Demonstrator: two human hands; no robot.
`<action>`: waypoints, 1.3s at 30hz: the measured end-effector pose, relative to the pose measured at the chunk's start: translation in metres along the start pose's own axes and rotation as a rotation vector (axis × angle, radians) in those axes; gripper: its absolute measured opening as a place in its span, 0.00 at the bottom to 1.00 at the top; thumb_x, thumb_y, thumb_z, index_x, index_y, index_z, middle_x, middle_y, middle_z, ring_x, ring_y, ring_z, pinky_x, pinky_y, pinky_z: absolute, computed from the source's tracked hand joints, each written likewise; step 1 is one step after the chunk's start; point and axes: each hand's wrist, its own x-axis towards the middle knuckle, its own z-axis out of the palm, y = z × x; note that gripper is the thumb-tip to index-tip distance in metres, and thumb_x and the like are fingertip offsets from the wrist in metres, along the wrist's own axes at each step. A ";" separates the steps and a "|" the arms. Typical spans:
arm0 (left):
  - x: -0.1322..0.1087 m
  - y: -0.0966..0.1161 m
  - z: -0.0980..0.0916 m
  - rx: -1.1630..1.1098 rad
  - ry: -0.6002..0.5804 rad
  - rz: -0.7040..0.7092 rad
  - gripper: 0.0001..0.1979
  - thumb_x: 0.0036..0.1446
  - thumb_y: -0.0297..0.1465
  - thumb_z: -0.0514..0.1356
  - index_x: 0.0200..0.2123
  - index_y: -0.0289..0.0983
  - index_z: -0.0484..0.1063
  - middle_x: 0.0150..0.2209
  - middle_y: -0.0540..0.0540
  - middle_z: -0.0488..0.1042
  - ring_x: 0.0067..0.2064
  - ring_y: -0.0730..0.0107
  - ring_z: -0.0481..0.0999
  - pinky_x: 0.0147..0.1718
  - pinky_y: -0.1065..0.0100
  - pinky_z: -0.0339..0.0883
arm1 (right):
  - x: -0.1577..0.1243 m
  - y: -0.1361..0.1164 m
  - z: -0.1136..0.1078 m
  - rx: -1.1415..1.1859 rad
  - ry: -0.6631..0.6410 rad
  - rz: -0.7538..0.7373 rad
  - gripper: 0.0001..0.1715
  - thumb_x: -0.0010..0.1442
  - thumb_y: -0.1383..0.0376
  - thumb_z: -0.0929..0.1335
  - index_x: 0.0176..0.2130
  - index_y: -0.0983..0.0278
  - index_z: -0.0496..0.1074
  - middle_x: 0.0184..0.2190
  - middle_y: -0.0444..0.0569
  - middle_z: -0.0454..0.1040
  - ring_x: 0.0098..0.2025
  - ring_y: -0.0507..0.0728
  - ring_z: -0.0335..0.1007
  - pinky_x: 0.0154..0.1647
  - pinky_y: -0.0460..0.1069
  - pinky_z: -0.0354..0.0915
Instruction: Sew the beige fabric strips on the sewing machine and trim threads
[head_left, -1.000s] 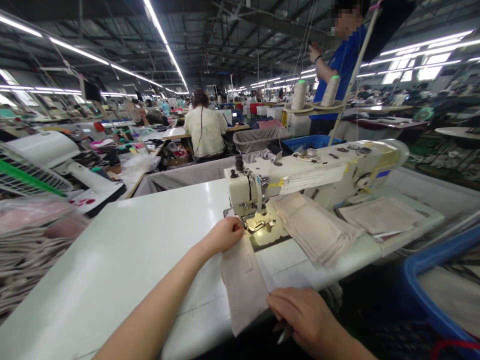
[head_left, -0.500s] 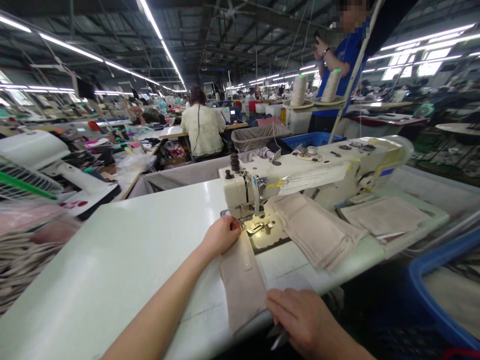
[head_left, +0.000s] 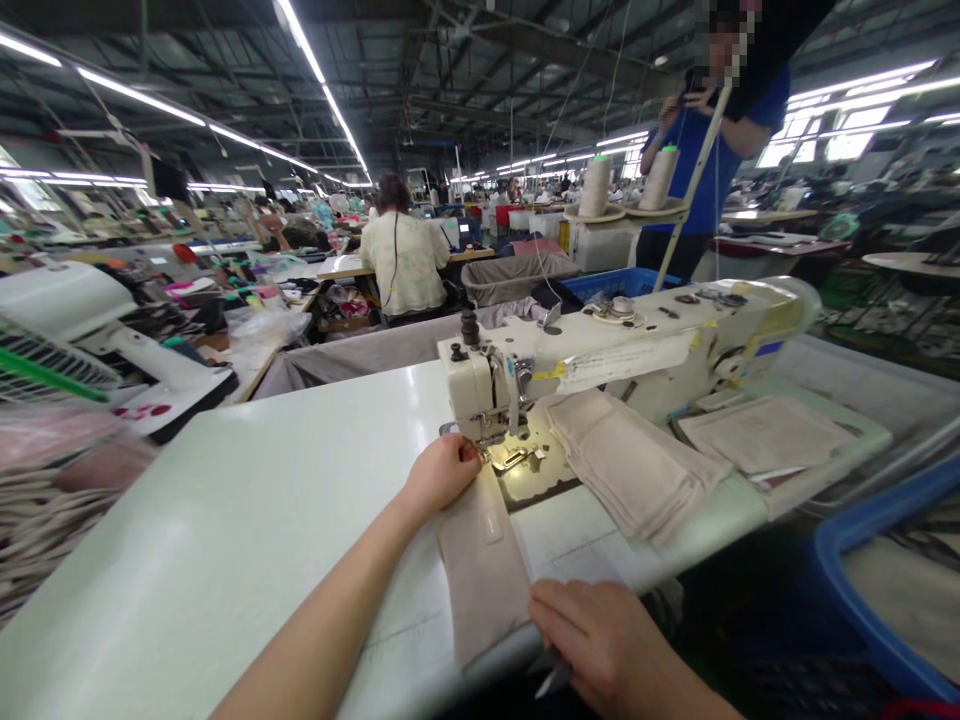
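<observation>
Single view, worn on the head of the person at the table [head_left: 262,500]. It faces forward and down across the tabletop, slightly tilted. Both forearms enter from the bottom edge. The left hand [head_left: 442,470] and right hand [head_left: 607,640] sit close, low in the frame, on the strip of cloth [head_left: 480,560]. The sewing machine [head_left: 600,360] stands just beyond, and the factory hall recedes far behind.
</observation>
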 end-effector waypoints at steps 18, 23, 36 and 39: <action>0.001 0.003 -0.005 0.099 0.007 -0.004 0.09 0.56 0.30 0.55 0.25 0.38 0.70 0.24 0.48 0.73 0.27 0.66 0.72 0.25 0.69 0.56 | 0.008 0.001 -0.005 -0.008 -0.128 0.051 0.10 0.57 0.74 0.67 0.39 0.62 0.67 0.36 0.45 0.74 0.31 0.56 0.67 0.25 0.51 0.51; -0.024 0.015 -0.013 0.231 0.135 0.015 0.10 0.62 0.29 0.53 0.41 0.33 0.73 0.42 0.37 0.75 0.44 0.56 0.74 0.41 0.62 0.66 | 0.008 0.000 -0.010 -0.003 -0.170 0.058 0.15 0.55 0.75 0.66 0.43 0.63 0.69 0.44 0.49 0.76 0.34 0.58 0.70 0.26 0.51 0.57; -0.152 0.005 0.023 0.172 0.106 0.901 0.26 0.63 0.25 0.51 0.64 0.36 0.61 0.58 0.37 0.73 0.60 0.51 0.71 0.51 0.55 0.76 | 0.001 0.004 -0.014 0.040 -0.166 0.017 0.24 0.54 0.75 0.64 0.51 0.68 0.71 0.49 0.56 0.77 0.34 0.58 0.74 0.28 0.51 0.65; -0.146 0.000 0.022 0.149 0.116 0.927 0.26 0.65 0.27 0.51 0.66 0.38 0.60 0.58 0.37 0.74 0.61 0.52 0.70 0.52 0.54 0.76 | 0.005 0.007 -0.015 0.054 -0.199 0.036 0.22 0.55 0.75 0.64 0.49 0.66 0.72 0.48 0.55 0.77 0.35 0.58 0.74 0.30 0.51 0.66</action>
